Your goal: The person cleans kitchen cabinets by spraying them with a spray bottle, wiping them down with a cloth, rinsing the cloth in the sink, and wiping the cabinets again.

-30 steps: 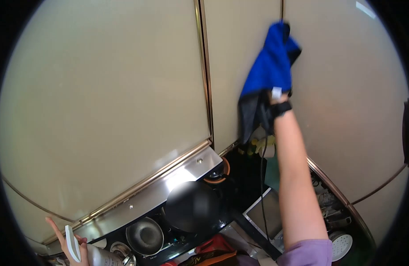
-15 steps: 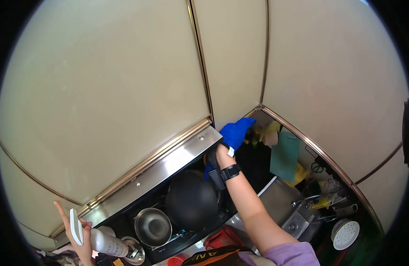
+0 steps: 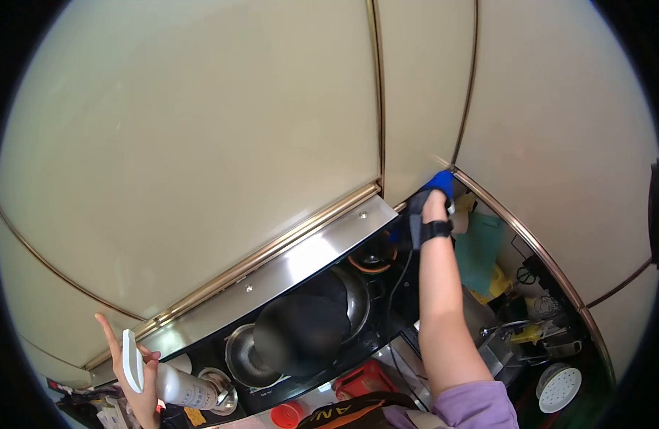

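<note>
My right hand is closed on a blue and dark grey cloth at the lower edge of the corner cabinet, with a black band round the wrist. Part of the cloth hangs down left of the wrist. At the lower left, my left hand has its index finger stretched out and the other fingers curled. It holds a white spray bottle by the top, where a white trigger part stands up.
Below the metal range hood edge are a small pan and a larger wok. A green board, a sink, a white colander and a red container are lower right. A cable hangs beside my right arm.
My right hand has come down from the cabinet doors with the cloth, then moved right from the hood's end to the corner. My left hand still holds the bottle. The view has shifted.
</note>
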`<state>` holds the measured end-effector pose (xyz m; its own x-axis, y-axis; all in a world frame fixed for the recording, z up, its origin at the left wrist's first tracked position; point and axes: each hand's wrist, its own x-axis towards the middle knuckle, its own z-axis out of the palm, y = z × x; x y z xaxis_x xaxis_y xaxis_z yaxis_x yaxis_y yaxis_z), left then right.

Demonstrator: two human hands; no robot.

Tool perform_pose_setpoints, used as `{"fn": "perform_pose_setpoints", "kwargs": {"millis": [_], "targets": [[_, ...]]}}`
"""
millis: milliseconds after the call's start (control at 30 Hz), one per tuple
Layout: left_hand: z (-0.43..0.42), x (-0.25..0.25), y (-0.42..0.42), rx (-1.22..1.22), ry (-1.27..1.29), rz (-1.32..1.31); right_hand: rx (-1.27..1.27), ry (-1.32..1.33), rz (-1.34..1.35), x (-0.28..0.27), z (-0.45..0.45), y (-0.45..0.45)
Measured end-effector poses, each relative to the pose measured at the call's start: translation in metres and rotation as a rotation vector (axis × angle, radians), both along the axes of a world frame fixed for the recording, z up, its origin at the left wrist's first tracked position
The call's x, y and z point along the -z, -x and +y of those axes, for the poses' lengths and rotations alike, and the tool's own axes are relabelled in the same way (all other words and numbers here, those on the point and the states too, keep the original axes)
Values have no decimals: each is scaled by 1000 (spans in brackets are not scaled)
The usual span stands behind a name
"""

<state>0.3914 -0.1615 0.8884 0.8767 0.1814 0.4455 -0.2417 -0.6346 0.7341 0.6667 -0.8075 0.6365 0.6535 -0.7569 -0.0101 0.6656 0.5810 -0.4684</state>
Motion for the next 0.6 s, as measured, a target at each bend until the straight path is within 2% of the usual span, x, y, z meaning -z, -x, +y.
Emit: {"fn": "perform_pose_setpoints", "kwargs": {"millis": [67,167,200,267,300,333,367,433,500,533,567,600], "targets": [[-1,-1,-1,38,-20,-71,55,-88,262,-60,15,33],[9,4,-2,103,-16,-91,228,87,430,-53,17,38],[9,4,-4,107,0,-100,324,281,571,-42,28,36],[7,3,-3,90,-58,-120,545,914,1275,-21,68,38],[6,3,-3,88,-76,-127,569,1004,1375,-16,96,41],[8,4,-2,72,-73,-102,572,1025,1392,-11,123,43],[9,5,-3,73,-75,-92,525,928,1255,-2,146,45],[9,9,-4,29,-77,-86,392,573,794,19,172,36],[6,7,-4,-9,-78,-100,276,324,340,42,172,21],[6,-2,2,47,-94,-48,301,323,268,30,166,23],[6,-11,10,99,-110,9,453,500,729,16,157,26],[3,-17,14,148,-123,65,591,673,1195,-21,157,40]]}}
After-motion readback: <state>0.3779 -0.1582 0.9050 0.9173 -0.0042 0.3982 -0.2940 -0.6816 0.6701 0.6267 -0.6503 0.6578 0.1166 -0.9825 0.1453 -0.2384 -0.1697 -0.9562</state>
